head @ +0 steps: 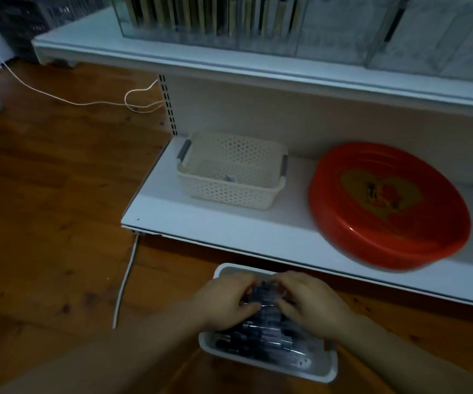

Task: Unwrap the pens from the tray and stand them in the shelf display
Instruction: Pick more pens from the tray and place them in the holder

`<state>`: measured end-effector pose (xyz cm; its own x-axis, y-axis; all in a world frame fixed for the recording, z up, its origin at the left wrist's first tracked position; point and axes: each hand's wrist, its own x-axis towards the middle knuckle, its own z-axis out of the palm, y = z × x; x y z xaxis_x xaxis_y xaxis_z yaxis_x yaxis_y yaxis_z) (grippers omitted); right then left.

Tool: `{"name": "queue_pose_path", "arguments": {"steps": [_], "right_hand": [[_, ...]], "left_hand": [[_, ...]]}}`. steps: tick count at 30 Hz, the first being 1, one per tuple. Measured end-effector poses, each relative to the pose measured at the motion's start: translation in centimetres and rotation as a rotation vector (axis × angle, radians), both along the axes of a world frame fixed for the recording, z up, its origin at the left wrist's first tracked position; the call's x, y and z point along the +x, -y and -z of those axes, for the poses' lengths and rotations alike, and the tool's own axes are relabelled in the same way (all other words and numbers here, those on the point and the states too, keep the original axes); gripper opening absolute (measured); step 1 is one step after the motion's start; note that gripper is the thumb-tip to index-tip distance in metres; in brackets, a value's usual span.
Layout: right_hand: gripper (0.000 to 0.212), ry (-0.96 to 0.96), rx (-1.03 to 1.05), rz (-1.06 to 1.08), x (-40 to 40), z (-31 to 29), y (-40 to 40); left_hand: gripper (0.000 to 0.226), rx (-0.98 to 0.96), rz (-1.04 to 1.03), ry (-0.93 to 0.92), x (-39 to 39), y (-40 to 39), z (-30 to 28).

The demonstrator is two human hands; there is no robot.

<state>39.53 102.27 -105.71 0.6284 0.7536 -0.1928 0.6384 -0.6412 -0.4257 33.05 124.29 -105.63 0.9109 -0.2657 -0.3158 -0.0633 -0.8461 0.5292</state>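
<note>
Mostly blurred | left hand (226, 301), right hand (312, 304) cover pens (261, 336) | tray (330, 373)

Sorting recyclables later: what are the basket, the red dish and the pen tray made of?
Basket: cream plastic, apparently moulded, perforated walls. Red dish: glossy plastic, judging by its sheen. Tray: likely white plastic, smooth rounded rim.

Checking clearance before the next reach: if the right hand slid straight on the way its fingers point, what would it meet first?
The right hand points left across the tray, so it would most likely meet the left hand first; their fingertips already look nearly touching over the wrapped pens.
</note>
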Motion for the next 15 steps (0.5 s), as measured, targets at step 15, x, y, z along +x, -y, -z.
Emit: {"name": "queue_pose_path", "arguments": {"steps": [15], "right_hand": [[0.016,0.024,-0.339,-0.15,-0.7,3.9,-0.1]], "left_hand": [[0.031,0.167,0.117,-0.224,-0.7,1.2,3.8]]}}
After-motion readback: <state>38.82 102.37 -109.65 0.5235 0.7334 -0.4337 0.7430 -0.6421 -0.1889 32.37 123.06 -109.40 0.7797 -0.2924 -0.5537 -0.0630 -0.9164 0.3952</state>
